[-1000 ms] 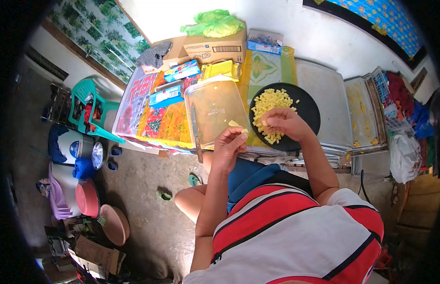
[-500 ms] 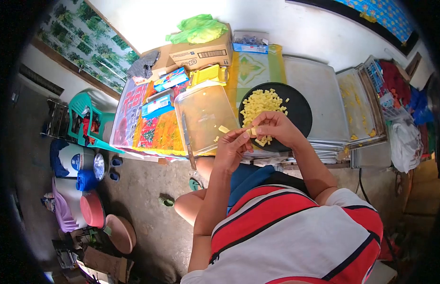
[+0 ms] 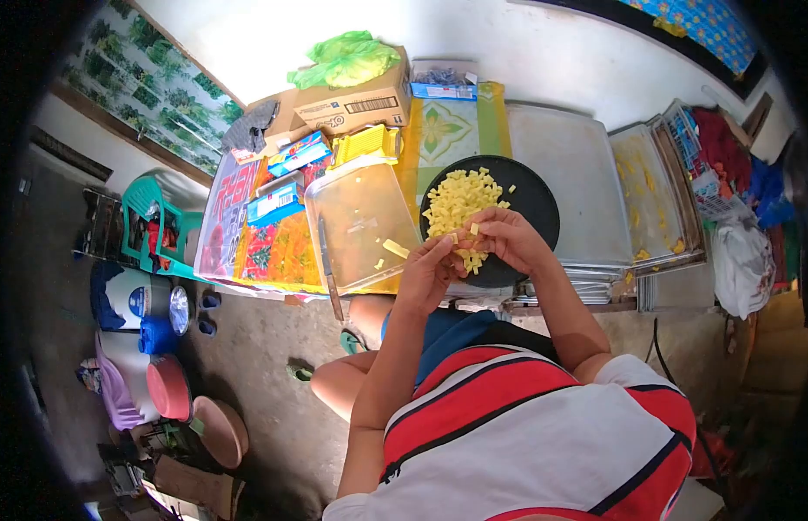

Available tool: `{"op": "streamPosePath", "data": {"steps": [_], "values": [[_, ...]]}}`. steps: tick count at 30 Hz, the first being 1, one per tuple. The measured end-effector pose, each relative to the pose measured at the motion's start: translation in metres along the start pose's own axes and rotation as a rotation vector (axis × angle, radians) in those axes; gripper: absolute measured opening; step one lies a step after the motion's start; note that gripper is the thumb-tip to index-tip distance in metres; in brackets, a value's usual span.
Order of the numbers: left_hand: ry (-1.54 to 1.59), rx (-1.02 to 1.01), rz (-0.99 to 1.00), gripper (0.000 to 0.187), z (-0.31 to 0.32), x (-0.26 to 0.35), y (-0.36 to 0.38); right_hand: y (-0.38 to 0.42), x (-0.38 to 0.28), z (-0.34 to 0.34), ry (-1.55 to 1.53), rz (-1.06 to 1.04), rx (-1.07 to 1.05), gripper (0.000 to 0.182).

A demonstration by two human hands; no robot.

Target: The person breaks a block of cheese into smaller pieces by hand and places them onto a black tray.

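Observation:
My right hand point(image 3: 513, 240) pinches a small yellow block-shaped piece point(image 3: 474, 228) between thumb and fingertips. Close beside it, my left hand point(image 3: 428, 276) is closed, with another small yellow piece point(image 3: 453, 237) at its thumb and fingertips. Both hands are over the near edge of a round black tray point(image 3: 544, 208), which bears a heap of similar yellow pieces point(image 3: 460, 195). Left of the hands is a clear rectangular plastic lid or tray point(image 3: 356, 204), with a yellow strip point(image 3: 395, 249) and a smaller bit near its right corner. A knife point(image 3: 328, 260) lies along its left side.
Behind are a cardboard box point(image 3: 356, 106) under a green plastic bag point(image 3: 345, 59), blue packets point(image 3: 275, 204) and a yellow pack point(image 3: 366, 146). Stacked metal trays point(image 3: 569, 187) stand to the right. On the left are a green chair point(image 3: 152, 226) and basins point(image 3: 169, 387).
The right fingertips have lifted slightly away from the left ones, each hand with a yellow piece. The whole view has shifted a little.

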State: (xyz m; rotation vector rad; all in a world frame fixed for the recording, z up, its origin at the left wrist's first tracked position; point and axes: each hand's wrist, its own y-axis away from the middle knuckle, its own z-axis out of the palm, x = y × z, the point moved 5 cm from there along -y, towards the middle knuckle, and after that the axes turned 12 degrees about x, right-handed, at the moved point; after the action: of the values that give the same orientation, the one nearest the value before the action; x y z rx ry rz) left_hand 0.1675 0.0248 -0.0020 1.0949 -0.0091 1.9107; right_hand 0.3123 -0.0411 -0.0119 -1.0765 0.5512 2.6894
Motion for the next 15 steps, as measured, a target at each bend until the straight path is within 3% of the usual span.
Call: {"op": "streamPosePath", "data": {"steps": [7, 10, 15], "values": [[0.000, 0.077, -0.043, 0.024, 0.000, -0.015, -0.011, -0.005, -0.006, -0.024, -0.131, -0.002, 0.028, 0.016], [-0.475, 0.171, 0.156, 0.023, -0.012, -0.024, -0.031, -0.005, -0.006, -0.031, -0.107, -0.007, 0.058, 0.015], [-0.687, 0.214, 0.287, 0.030, -0.010, -0.038, -0.055, -0.006, 0.002, -0.040, -0.040, -0.034, 0.111, 0.014]]}}
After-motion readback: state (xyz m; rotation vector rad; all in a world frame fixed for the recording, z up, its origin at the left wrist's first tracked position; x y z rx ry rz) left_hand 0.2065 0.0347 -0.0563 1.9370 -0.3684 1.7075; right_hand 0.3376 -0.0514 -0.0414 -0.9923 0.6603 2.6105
